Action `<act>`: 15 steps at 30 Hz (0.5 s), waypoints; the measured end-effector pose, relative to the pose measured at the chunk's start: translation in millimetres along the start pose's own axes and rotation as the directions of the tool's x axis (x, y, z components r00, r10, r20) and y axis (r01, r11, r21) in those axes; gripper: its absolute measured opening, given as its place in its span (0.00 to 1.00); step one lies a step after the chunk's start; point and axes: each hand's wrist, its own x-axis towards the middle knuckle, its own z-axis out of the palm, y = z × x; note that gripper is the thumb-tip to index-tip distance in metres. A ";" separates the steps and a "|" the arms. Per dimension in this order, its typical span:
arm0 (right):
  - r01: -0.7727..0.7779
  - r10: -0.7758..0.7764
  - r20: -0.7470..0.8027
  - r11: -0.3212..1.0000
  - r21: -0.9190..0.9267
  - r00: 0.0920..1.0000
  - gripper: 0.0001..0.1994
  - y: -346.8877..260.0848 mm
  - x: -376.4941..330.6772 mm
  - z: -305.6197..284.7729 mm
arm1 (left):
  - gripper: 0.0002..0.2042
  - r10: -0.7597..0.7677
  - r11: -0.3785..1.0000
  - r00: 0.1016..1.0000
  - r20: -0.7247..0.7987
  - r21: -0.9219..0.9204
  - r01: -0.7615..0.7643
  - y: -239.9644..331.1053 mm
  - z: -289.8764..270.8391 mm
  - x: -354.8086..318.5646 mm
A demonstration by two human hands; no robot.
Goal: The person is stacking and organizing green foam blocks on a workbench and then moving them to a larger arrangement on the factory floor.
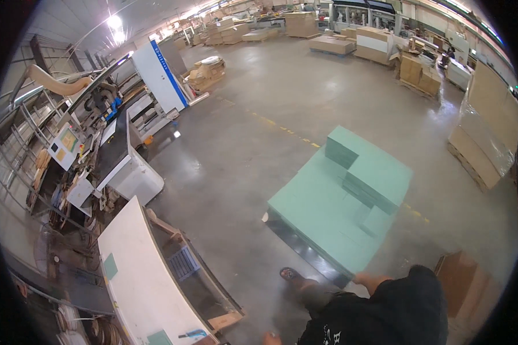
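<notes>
A low stack of pale green boards (305, 204) lies in front of me on a dark base, with smaller green blocks of boards (380, 172) piled on its far right part. My right hand (361, 279) is at the stack's near corner and seems to touch it; its fingers are too small and partly hidden to read. At the lower edge, my left hand (271, 338) hangs low beside my leg, partly cut off by the picture. Nothing shows in it, and its fingers cannot be made out.
A white-topped workbench (141, 259) stands at the left, bearing small green pieces and a blue-handled tool (193, 333). Beyond it is a white machine with a dark bed (112, 152). Cardboard (457, 282) stands close at my right; wrapped board stacks (483, 138) sit farther right.
</notes>
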 end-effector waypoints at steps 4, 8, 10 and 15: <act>0.005 -0.010 0.112 0.999 0.048 0.994 0.20 -5.5 19.0 31.6 | 0.25 0.012 0.999 0.999 0.033 -0.047 -0.010 38.0 -61.5 27.4; 0.309 -0.255 0.263 0.931 -0.192 0.931 0.17 -107.3 76.2 -15.9 | 0.25 0.062 0.993 0.998 -0.022 -0.096 -0.064 112.1 -137.1 51.0; 0.488 -0.481 0.101 0.820 -0.299 0.871 0.14 -145.5 127.6 -41.4 | 0.24 0.128 0.975 0.990 -0.050 -0.177 -0.135 148.6 -166.2 62.2; 0.699 -0.778 0.030 0.547 -0.460 0.628 0.16 -338.4 219.8 -162.0 | 0.26 0.078 0.908 0.982 -0.173 -0.395 -0.142 174.5 -216.1 91.9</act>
